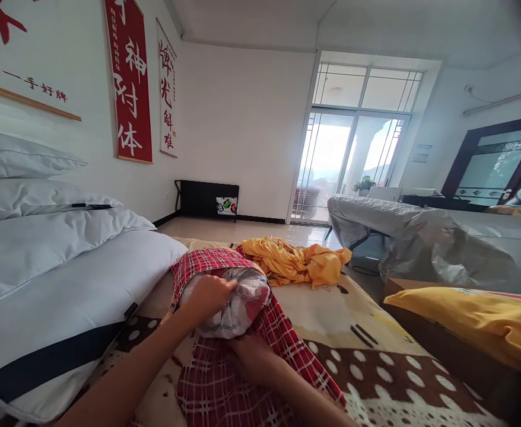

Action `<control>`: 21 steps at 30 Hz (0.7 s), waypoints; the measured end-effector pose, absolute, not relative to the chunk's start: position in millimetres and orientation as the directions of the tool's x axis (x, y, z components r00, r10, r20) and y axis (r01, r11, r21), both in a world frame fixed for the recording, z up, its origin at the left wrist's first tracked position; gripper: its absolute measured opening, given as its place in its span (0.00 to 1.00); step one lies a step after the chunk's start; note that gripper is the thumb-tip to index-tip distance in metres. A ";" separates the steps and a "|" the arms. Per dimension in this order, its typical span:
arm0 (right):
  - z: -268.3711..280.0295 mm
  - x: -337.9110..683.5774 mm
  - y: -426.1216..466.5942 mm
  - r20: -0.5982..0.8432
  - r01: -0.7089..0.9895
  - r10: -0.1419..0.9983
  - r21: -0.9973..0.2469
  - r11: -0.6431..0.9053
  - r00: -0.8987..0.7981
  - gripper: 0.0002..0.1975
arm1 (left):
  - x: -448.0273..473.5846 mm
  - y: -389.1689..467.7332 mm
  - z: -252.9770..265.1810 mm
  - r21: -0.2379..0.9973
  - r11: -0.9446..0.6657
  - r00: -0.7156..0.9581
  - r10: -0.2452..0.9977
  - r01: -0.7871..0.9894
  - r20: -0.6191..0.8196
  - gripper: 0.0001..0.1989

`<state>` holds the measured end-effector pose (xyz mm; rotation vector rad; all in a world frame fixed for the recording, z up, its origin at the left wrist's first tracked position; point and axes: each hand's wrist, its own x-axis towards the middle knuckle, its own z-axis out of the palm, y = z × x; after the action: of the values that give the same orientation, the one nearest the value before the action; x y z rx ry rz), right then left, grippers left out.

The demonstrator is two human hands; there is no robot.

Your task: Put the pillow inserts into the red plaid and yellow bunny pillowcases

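Note:
A red checked cloth (216, 379) lies on the bed with a rounded, pale plaid bundle (242, 296) on it. One end of the cloth rises around the far side of the bundle. My left hand (213, 296) rests on top, its fingers curled closed into the bundle's crumpled fabric. Below the bundle's near edge, my right hand (254, 359) presses against the red cloth, and its fingers are mostly hidden in shadow. What the bundle holds inside does not show.
White pillows (100, 279) are stacked on the left. A crumpled yellow cloth (287, 261) lies beyond the bundle. On the right, a yellow pillow (474, 314) rests on a cardboard box (403, 326). Behind stands a plastic-covered table (376, 213). The patterned blanket (327, 320) spreads underneath.

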<state>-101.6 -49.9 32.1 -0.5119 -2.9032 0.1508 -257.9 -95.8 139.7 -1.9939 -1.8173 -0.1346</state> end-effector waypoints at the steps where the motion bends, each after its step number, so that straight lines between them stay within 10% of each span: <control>1: 26.5 -103.3 -46.3 0.157 0.349 0.361 -0.103 0.932 -0.919 0.16 | -257.4 -96.3 139.8 -0.251 -0.045 0.134 0.927 0.967 0.350 0.12; 13: 40.5 -98.6 -84.7 0.093 0.362 0.376 -0.139 0.922 -0.922 0.10 | -266.6 -99.1 135.6 -0.113 -0.035 0.068 0.951 0.993 0.302 0.16; 21: 116.1 -62.1 -109.9 0.344 0.301 0.369 -0.235 0.924 -0.864 0.09 | -258.0 -114.9 91.3 0.037 -0.167 0.164 0.983 0.985 0.088 0.13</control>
<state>-62.1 -109.9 116.1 -0.4880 -2.6951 0.2439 -258.0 -114.9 91.3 -2.3741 -2.0084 -0.1411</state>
